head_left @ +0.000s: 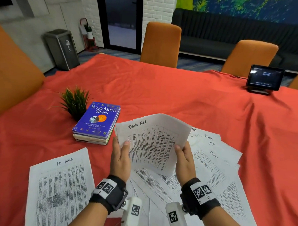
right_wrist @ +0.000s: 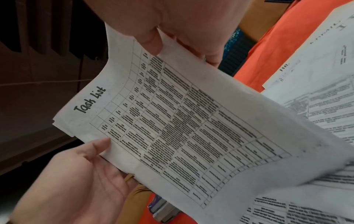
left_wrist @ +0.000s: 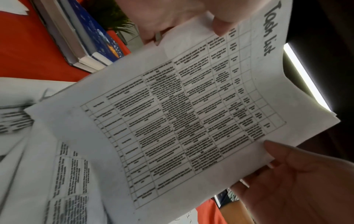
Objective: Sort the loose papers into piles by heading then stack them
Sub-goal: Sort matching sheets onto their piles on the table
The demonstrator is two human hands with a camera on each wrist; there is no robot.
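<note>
A thin sheaf of printed sheets headed "Task list" (head_left: 153, 142) is lifted off the table, bowed, with both hands on it. My left hand (head_left: 124, 146) pinches its left edge, thumb on the front. On the opposite edge my right hand (head_left: 179, 149) pinches the same way. The left wrist view shows the sheaf (left_wrist: 191, 113) under the left thumb (left_wrist: 220, 25); the right wrist view shows it (right_wrist: 182, 128) and the right hand (right_wrist: 159, 42). Below lie loose papers (head_left: 214, 167), fanned and overlapping, with headings "IT", "Admin" and "IT logs". One "IT logs" sheet (head_left: 59, 185) lies apart at the front left.
A red cloth (head_left: 162, 93) covers the table. A stack of books (head_left: 96, 124) topped by a blue one sits left of the sheaf, with a small potted plant (head_left: 75, 101) behind it. A tablet on a stand (head_left: 265, 78) is at the far right. Orange chairs (head_left: 160, 43) ring the table.
</note>
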